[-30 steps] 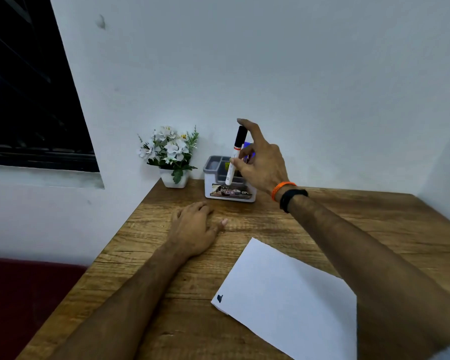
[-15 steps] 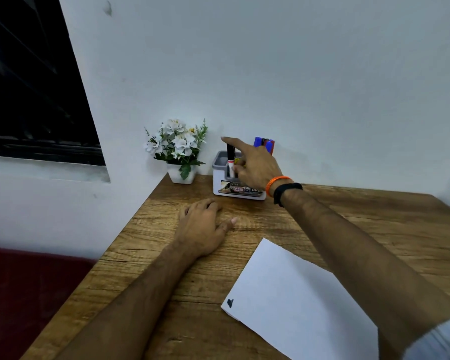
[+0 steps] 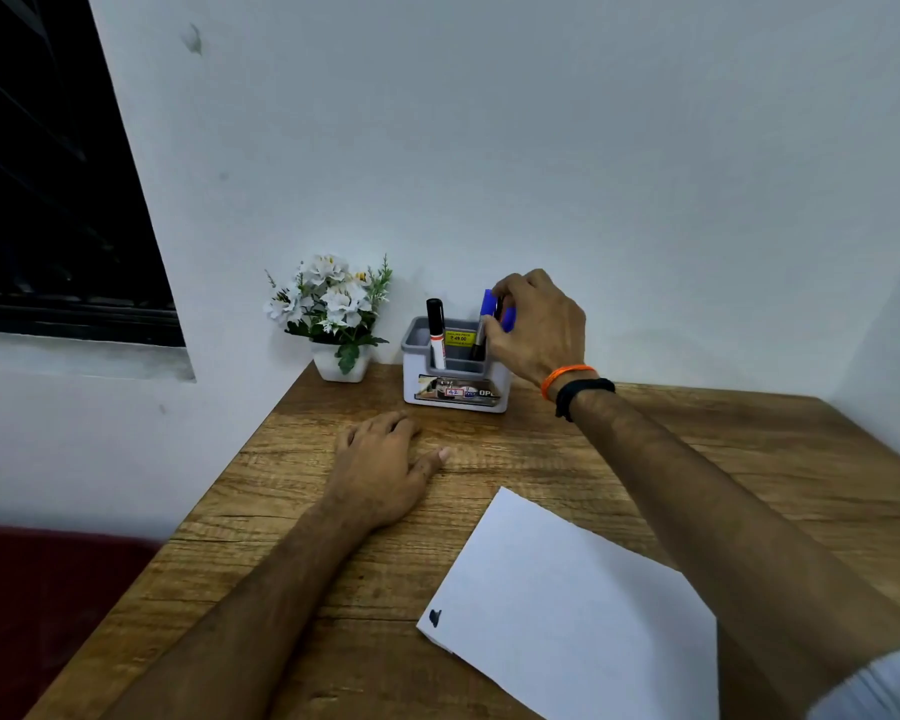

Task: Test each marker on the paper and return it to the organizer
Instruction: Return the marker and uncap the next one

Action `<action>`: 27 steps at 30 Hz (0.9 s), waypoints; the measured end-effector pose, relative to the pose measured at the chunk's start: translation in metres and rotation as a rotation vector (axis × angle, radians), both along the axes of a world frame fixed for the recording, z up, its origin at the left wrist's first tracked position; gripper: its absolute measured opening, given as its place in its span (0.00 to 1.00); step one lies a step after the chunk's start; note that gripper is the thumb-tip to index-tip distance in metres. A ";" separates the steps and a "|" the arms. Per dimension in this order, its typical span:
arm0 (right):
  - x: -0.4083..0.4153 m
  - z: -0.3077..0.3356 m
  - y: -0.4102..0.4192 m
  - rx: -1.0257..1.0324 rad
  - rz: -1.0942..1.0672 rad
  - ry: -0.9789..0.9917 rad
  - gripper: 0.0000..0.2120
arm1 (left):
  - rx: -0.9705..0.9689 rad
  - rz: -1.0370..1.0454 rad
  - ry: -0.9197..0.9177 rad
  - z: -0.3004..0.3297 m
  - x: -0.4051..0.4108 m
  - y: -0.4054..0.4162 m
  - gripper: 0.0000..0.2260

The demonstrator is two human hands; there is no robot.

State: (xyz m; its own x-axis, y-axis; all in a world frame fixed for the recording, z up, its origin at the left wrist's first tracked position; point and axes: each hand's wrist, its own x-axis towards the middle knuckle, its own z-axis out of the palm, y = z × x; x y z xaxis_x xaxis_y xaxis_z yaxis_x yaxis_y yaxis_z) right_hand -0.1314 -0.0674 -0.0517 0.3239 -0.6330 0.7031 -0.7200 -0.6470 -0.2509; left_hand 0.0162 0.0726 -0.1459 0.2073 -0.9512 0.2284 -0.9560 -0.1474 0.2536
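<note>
At frame centre, against the wall, blue-capped marker point(image 3: 488, 309) stands in grey-and-white plastic organizer point(image 3: 455, 376) on wooden surface point(image 3: 697, 449); right hand point(image 3: 533, 324) fingers pinch its cap. Black-capped white marker point(image 3: 436, 332) stands further left in it. Left hand point(image 3: 380, 467) rests flat, fingers loose. White paper sheet point(image 3: 567, 605) lower right. Markers probably light, rigid, smooth; grip barrel, since cap may pull off.

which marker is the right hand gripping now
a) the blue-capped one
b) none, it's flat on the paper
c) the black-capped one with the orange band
a: the right hand curls round the blue-capped marker in the organizer, while the black-capped marker stands untouched on the left side.
</note>
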 end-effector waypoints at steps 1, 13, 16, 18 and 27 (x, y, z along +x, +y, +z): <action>0.002 0.000 -0.002 -0.005 -0.018 0.019 0.17 | 0.003 0.002 0.000 0.000 0.000 0.000 0.27; 0.018 -0.002 -0.011 0.124 0.043 -0.130 0.15 | -0.018 -0.003 0.006 -0.002 0.001 -0.002 0.27; 0.015 -0.006 -0.006 0.090 0.121 -0.054 0.18 | -0.014 -0.003 0.008 -0.002 0.001 -0.002 0.27; 0.013 -0.004 -0.003 0.104 0.093 -0.024 0.16 | -0.018 -0.004 0.008 -0.002 0.000 -0.002 0.27; 0.001 0.032 0.016 0.153 0.236 -0.501 0.09 | 0.007 0.002 0.022 0.000 0.000 -0.001 0.27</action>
State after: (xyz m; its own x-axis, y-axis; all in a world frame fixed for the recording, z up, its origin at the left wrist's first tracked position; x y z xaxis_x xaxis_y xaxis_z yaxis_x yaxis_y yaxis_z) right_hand -0.1300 -0.0516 -0.0199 0.1199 -0.6905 0.7133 -0.3296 -0.7054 -0.6275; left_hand 0.0163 0.0721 -0.1456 0.2138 -0.9524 0.2175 -0.9501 -0.1509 0.2732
